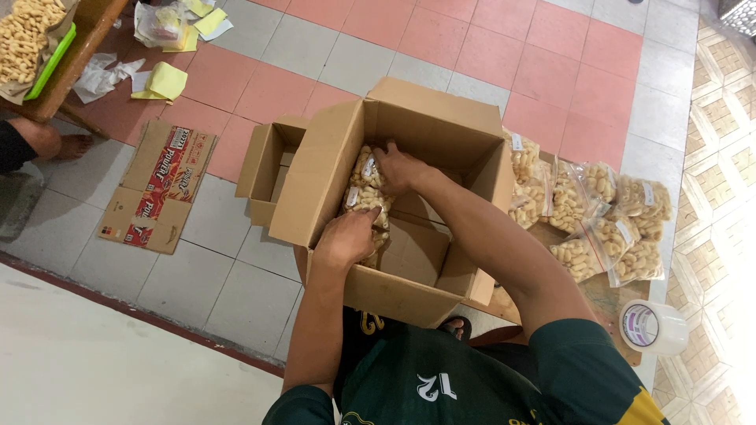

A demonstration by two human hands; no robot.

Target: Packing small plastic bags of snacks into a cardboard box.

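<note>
A large brown cardboard box (pixel 331 165) stands open in front of me with its flaps up. Inside it against the left wall lie clear bags of pale snacks (pixel 364 189). My left hand (pixel 346 236) presses on the near end of these bags, fingers curled on the plastic. My right hand (pixel 398 167) reaches deeper into the box and rests on the far end of the same bags. The rest of the box floor is bare cardboard.
Several more snack bags (pixel 602 216) lie on a low wooden board right of the box. A tape roll (pixel 652 325) sits at the right. A smaller open box (pixel 266 167) and a flattened carton (pixel 157 189) lie left. A person's foot (pixel 72 145) shows far left.
</note>
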